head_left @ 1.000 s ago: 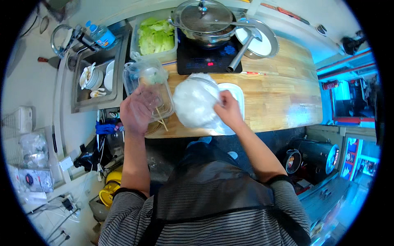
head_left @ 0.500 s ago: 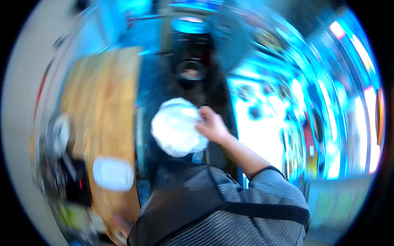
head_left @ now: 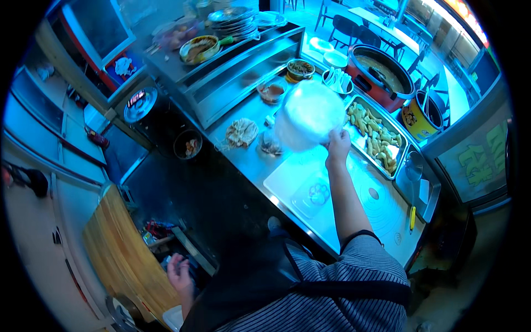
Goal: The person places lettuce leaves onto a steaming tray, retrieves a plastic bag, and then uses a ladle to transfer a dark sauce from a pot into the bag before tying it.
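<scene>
My right hand (head_left: 338, 145) is closed on the near right rim of a round white plate (head_left: 312, 113), whose edge looks crinkled as if under thin plastic. It is over the steel counter (head_left: 249, 166), glaring in blue light and slightly blurred. Low on the left, my left hand (head_left: 181, 275) is raised beside the wooden worktop (head_left: 124, 243), fingers apart, holding nothing. Beyond the plate are a bowl of dark sauce (head_left: 300, 68) and a small bowl of reddish sauce (head_left: 272, 91). A tray of yellowish food pieces (head_left: 381, 135) lies right of the plate.
A bundled cloth (head_left: 241, 133) lies on the counter. A red cooker of broth (head_left: 379, 77) and a yellow pot (head_left: 423, 119) stand at its far right edge. Stacked plates (head_left: 231, 19) top the steel shelf. Beside a dark drum (head_left: 141, 105) stands a scrap bucket (head_left: 188, 145).
My view has turned right, from the floor between the worktops to the counter. The plate, still in my right hand, is now over the counter. My left hand shows more plainly.
</scene>
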Tool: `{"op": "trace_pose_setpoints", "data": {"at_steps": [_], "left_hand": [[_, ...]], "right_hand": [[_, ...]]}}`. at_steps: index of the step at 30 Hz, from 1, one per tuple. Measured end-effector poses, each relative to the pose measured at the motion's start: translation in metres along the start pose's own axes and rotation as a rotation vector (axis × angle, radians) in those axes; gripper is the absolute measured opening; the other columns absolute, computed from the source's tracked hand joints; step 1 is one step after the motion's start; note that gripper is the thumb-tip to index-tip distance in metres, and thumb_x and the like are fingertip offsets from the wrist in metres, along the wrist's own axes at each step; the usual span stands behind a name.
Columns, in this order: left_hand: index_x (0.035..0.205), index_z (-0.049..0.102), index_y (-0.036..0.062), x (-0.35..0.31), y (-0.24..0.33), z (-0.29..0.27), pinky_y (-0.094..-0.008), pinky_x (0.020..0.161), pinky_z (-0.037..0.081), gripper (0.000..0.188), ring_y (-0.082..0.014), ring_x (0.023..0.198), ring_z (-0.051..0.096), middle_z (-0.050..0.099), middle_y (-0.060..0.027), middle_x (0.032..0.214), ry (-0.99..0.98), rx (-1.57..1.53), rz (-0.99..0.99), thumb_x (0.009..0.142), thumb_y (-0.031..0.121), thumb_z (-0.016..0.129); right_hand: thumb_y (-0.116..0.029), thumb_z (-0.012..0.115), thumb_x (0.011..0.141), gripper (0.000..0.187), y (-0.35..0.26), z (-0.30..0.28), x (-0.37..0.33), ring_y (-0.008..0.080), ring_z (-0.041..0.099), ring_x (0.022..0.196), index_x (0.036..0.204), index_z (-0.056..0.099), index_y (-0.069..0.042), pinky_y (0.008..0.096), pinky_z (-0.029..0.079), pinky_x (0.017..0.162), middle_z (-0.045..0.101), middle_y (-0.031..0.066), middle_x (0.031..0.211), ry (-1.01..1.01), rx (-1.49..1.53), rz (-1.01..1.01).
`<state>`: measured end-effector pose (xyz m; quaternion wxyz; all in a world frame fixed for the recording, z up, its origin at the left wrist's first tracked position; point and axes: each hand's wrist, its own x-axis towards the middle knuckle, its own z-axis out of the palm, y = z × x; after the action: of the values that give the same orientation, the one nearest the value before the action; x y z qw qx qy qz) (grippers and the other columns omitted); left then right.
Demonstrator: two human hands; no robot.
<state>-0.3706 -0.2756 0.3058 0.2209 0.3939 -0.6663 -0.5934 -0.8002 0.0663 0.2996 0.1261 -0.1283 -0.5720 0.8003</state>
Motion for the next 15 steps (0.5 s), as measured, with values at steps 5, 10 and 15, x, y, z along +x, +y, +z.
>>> {"op": "trace_pose_setpoints", "data": {"at_steps": [5,10,15], "left_hand": [[0.119,0.053,0.0003,0.019,0.017,0.046,-0.0264,0.078,0.049,0.034,-0.0166,0.087,0.060,0.058,-0.0122,0.108,-0.152,0.154,-0.049,0.086,-0.003,0.052],[0.118,0.053,-0.0015,0.042,0.033,0.063,-0.0272,0.079,0.049,0.032,-0.0155,0.086,0.061,0.060,-0.0122,0.105,-0.216,0.211,-0.084,0.086,-0.004,0.050],[0.117,0.054,-0.0012,0.070,0.032,0.080,-0.0273,0.080,0.049,0.029,-0.0163,0.087,0.061,0.060,-0.0127,0.109,-0.310,0.235,-0.122,0.089,0.001,0.053]], "right_hand": [[-0.008,0.057,0.081,0.039,0.038,0.029,0.105,0.0259,0.063,0.070,0.112,0.038,0.006,0.0356,0.058,0.063,0.052,0.0183,0.104,0.237,0.076,0.022],[-0.016,0.061,0.085,0.047,0.096,0.044,0.120,0.0295,0.065,0.081,0.121,0.039,0.004,0.0361,0.056,0.069,0.052,0.0208,0.114,0.069,0.110,0.422],[-0.024,0.061,0.088,0.047,0.106,0.008,0.072,0.0284,0.065,0.088,0.123,0.042,0.002,0.0322,0.056,0.072,0.048,0.0177,0.123,-0.146,-0.176,0.408]]}}
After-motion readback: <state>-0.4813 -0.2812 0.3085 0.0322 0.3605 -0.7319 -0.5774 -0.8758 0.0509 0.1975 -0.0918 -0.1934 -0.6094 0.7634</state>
